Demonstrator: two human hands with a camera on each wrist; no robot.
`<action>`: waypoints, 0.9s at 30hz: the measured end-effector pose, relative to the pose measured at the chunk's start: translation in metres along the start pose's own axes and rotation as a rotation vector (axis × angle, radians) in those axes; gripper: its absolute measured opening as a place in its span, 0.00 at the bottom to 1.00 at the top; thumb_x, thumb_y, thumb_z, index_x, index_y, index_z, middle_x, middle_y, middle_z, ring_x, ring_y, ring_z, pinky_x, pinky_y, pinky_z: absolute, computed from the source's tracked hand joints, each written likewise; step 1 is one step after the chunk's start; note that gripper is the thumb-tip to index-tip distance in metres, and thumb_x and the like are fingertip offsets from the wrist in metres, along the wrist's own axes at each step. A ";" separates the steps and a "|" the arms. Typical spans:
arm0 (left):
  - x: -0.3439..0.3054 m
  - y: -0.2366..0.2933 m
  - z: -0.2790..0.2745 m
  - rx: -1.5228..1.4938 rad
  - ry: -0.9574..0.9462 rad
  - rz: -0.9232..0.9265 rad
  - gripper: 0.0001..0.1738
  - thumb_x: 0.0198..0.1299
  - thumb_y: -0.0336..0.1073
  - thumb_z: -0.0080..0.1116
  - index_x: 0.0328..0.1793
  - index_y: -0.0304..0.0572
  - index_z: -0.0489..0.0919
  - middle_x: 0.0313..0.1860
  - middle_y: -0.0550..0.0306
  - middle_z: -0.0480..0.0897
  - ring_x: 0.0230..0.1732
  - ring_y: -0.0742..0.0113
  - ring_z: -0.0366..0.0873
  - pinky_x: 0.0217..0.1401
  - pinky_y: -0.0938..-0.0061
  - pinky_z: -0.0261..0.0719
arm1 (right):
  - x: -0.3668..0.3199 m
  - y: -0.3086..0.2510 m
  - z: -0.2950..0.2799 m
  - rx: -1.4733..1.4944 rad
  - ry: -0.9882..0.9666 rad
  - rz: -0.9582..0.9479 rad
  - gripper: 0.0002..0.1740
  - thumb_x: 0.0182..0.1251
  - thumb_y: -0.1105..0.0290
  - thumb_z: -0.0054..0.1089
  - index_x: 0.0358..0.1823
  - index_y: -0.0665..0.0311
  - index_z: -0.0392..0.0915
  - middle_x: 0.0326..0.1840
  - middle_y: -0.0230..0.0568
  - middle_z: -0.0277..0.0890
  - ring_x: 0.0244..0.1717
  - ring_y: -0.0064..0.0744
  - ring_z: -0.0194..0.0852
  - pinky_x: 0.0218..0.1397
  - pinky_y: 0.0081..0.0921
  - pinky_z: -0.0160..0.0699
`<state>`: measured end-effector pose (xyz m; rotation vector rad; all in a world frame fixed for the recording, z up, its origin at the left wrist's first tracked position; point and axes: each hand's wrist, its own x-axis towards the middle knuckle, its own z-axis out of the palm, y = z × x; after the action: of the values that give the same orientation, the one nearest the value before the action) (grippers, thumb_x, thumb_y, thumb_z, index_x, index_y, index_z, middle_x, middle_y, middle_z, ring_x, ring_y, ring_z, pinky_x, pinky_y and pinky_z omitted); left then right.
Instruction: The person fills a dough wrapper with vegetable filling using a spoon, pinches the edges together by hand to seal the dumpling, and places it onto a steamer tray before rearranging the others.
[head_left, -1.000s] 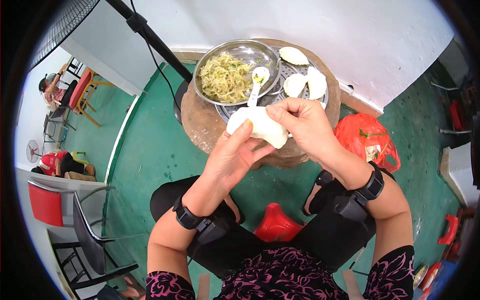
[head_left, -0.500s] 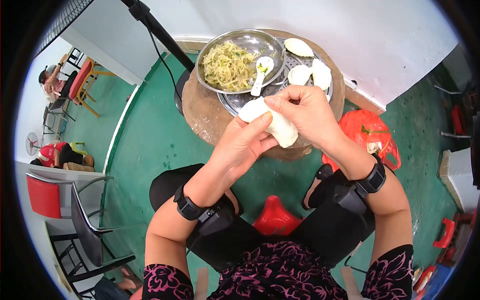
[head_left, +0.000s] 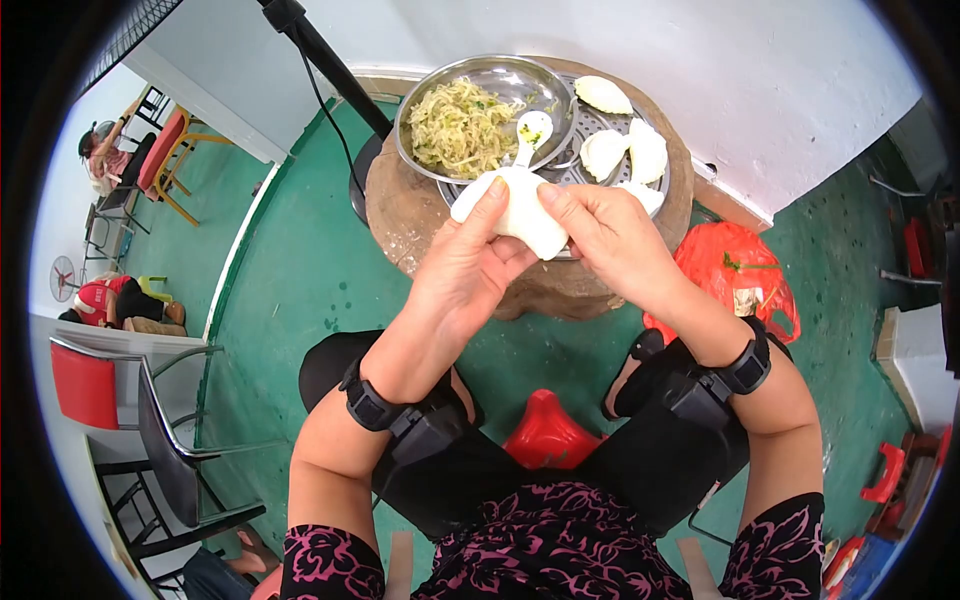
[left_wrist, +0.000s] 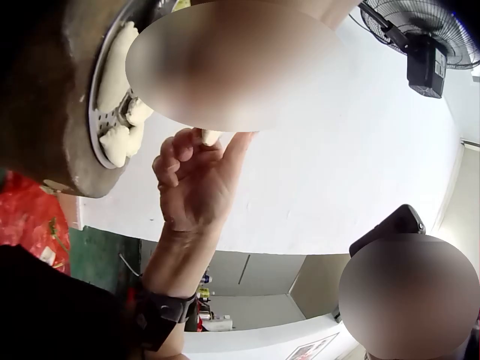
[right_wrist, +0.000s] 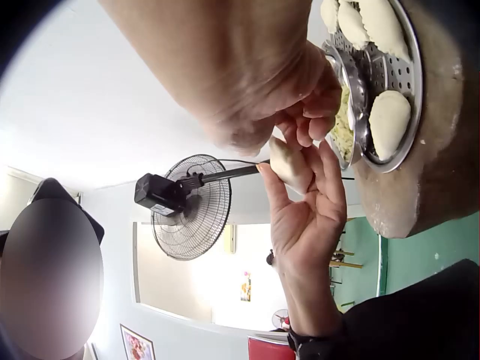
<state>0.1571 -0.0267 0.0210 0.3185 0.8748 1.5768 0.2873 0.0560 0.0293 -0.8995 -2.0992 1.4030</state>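
Observation:
Both hands hold a white dough dumpling (head_left: 522, 208) in front of the table's near edge. My left hand (head_left: 462, 268) grips its left side, thumb on top and fingers beneath. On the right side, my right hand (head_left: 622, 240) pinches the edge between thumb and fingers. Just beyond the dumpling is a steel bowl (head_left: 548, 88) of shredded filling (head_left: 455, 128). A white spoon (head_left: 533, 130) lies over the bowl's near side, its handle partly hidden by the dumpling. Several shaped dumplings (head_left: 603, 95) rest on a perforated steel steamer tray (head_left: 592, 120), partly under the bowl.
The bowl and tray stand on a round wooden stump table (head_left: 395, 215) against a white wall. A red plastic bag (head_left: 725, 265) sits on the floor to its right. A black fan pole (head_left: 335, 75) rises at the back left. Chairs (head_left: 90, 385) stand further left.
The dumpling has turned from a slant to lie more crosswise and risen slightly in view. My right thumb and fingers have shifted to its right side. Both hands keep hold of it.

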 end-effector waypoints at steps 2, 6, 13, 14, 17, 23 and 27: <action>0.000 0.000 0.000 -0.030 -0.027 -0.021 0.21 0.60 0.41 0.51 0.56 0.41 0.66 0.50 0.55 0.73 0.51 0.64 0.73 0.55 0.64 0.71 | 0.001 0.001 0.002 0.031 0.023 -0.058 0.30 0.64 0.50 0.44 0.21 0.74 0.72 0.14 0.46 0.68 0.19 0.33 0.67 0.26 0.30 0.66; 0.002 -0.003 -0.003 0.048 -0.072 -0.005 0.25 0.58 0.43 0.53 0.59 0.40 0.63 0.54 0.53 0.72 0.55 0.62 0.71 0.59 0.62 0.70 | 0.000 -0.004 -0.002 0.023 -0.011 -0.042 0.30 0.64 0.50 0.43 0.22 0.74 0.72 0.14 0.48 0.67 0.20 0.34 0.70 0.26 0.30 0.66; 0.001 0.001 0.000 -0.016 0.014 0.083 0.22 0.59 0.40 0.53 0.57 0.42 0.65 0.52 0.55 0.73 0.54 0.64 0.71 0.59 0.66 0.68 | -0.005 -0.010 -0.004 0.017 -0.015 0.082 0.32 0.65 0.48 0.40 0.20 0.72 0.73 0.13 0.42 0.69 0.19 0.27 0.69 0.25 0.26 0.66; 0.002 0.001 -0.002 -0.011 0.036 0.096 0.23 0.59 0.40 0.53 0.58 0.41 0.64 0.53 0.53 0.72 0.55 0.63 0.71 0.59 0.65 0.68 | -0.005 -0.009 -0.004 0.065 -0.037 0.126 0.31 0.65 0.49 0.41 0.20 0.72 0.73 0.13 0.41 0.69 0.19 0.26 0.69 0.25 0.26 0.66; 0.004 -0.001 -0.004 -0.011 0.047 0.109 0.24 0.59 0.41 0.52 0.59 0.39 0.63 0.54 0.51 0.72 0.56 0.61 0.70 0.61 0.63 0.68 | -0.003 -0.004 0.002 0.132 -0.049 0.085 0.28 0.65 0.52 0.43 0.20 0.72 0.73 0.14 0.38 0.69 0.19 0.23 0.68 0.24 0.24 0.65; 0.002 -0.002 0.000 -0.082 0.025 0.054 0.20 0.58 0.37 0.54 0.55 0.43 0.66 0.52 0.57 0.73 0.54 0.65 0.70 0.60 0.67 0.66 | 0.002 0.007 0.008 0.193 0.051 -0.077 0.24 0.65 0.57 0.45 0.20 0.72 0.72 0.13 0.36 0.67 0.17 0.21 0.65 0.21 0.22 0.63; 0.001 -0.003 -0.002 -0.084 -0.015 0.044 0.20 0.57 0.36 0.55 0.56 0.42 0.66 0.52 0.56 0.73 0.55 0.65 0.71 0.61 0.66 0.66 | 0.000 0.002 0.005 0.240 0.031 -0.026 0.26 0.65 0.53 0.45 0.20 0.70 0.71 0.13 0.34 0.65 0.15 0.19 0.63 0.18 0.20 0.61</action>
<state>0.1580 -0.0266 0.0179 0.2909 0.7924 1.6451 0.2846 0.0533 0.0253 -0.7898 -1.8634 1.5755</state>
